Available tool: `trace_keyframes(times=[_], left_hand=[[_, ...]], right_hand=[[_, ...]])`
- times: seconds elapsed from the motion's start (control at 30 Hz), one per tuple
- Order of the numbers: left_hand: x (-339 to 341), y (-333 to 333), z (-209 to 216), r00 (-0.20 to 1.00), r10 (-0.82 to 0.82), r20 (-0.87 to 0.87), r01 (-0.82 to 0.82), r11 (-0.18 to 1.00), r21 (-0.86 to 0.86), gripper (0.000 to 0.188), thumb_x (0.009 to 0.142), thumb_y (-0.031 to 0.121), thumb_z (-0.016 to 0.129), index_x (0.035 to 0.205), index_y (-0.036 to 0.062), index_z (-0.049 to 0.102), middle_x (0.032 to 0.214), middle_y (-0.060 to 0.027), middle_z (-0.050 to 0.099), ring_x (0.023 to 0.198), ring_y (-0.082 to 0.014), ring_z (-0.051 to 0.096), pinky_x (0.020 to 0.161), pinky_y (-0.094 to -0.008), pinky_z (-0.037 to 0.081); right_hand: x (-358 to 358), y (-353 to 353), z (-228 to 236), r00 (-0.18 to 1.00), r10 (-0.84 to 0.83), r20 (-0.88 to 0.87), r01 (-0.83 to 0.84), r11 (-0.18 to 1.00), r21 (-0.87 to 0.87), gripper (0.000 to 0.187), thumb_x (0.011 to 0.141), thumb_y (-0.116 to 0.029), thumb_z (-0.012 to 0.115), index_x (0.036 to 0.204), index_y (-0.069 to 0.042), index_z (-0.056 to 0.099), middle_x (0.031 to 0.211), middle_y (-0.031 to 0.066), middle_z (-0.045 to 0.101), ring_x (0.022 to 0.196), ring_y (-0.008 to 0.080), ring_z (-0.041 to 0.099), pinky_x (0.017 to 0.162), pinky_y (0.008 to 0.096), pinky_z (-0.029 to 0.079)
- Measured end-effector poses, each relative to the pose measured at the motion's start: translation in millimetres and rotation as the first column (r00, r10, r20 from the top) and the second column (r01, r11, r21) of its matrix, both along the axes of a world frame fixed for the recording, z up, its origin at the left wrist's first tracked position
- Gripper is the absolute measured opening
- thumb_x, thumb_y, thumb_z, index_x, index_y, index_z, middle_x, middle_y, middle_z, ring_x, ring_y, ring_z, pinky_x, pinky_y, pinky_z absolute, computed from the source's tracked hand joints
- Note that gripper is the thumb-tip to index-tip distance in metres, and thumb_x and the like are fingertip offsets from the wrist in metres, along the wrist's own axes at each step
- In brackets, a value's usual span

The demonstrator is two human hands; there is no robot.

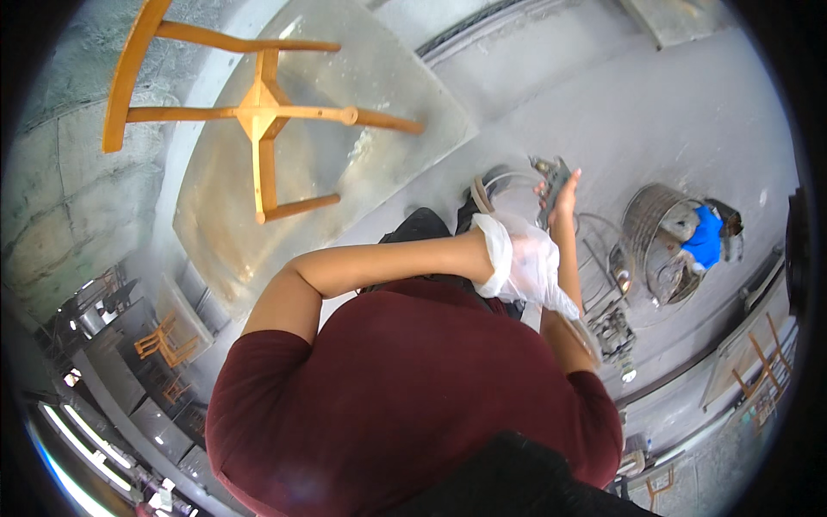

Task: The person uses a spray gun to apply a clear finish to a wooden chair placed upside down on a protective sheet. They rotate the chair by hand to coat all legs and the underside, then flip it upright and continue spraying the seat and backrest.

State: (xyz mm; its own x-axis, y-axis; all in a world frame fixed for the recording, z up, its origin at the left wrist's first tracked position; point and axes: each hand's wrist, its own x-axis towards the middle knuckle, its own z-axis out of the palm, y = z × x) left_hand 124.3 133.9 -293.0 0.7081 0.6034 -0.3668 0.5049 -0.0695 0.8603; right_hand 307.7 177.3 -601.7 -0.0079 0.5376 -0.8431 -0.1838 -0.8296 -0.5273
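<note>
My left hand is inside a loose, clear-white plastic bag or glove gathered at the wrist. It crosses in front of my right forearm, and the plastic hides its fingers. A longer plastic end trails down along that forearm. Just beyond, my right hand is bare and closed around a dark grey metal spray gun, with fingertips showing on its left side. A pale hose curves beside the gun. Its join to the gun is not clear to me.
An orange-brown wooden chair frame stands at upper left, before a large stained sheet. To the right is a ribbed metal drum with a blue cloth. Metal equipment sits beside my right arm. More chairs appear at far left.
</note>
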Motion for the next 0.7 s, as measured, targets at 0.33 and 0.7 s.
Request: trace_keyframes(times=[0.33,0.7], left_hand=[[54.9,96.2,-45.4,0.886,-0.141,0.442,0.099,0.988,0.117,0.027,0.083,0.029,0.072,0.1,0.008,0.076,0.094,-0.0136,0.073,0.083,-0.0281,0.068,0.079,-0.0371,0.053],[114.2,344.7,-58.7,0.073,0.896,0.438,0.388,0.379,-0.84,0.084,0.097,0.07,0.042,0.162,0.0223,0.016,0.156,-0.0251,0.037,0.14,-0.0516,0.039,0.116,-0.0568,0.03]], right_hand=[[117.2,49.6,145.1,0.907,-0.355,0.226,0.275,0.906,0.322,0.08,0.095,-0.079,0.032,0.111,-0.007,0.062,0.069,0.0051,0.063,0.058,0.0174,0.065,0.041,0.0276,0.037],[118.0,217.0,229.0,0.875,-0.443,0.195,0.22,0.723,0.655,0.051,0.103,-0.054,0.05,0.108,-0.005,0.065,0.077,0.005,0.067,0.059,0.0101,0.06,0.043,0.0232,0.038]])
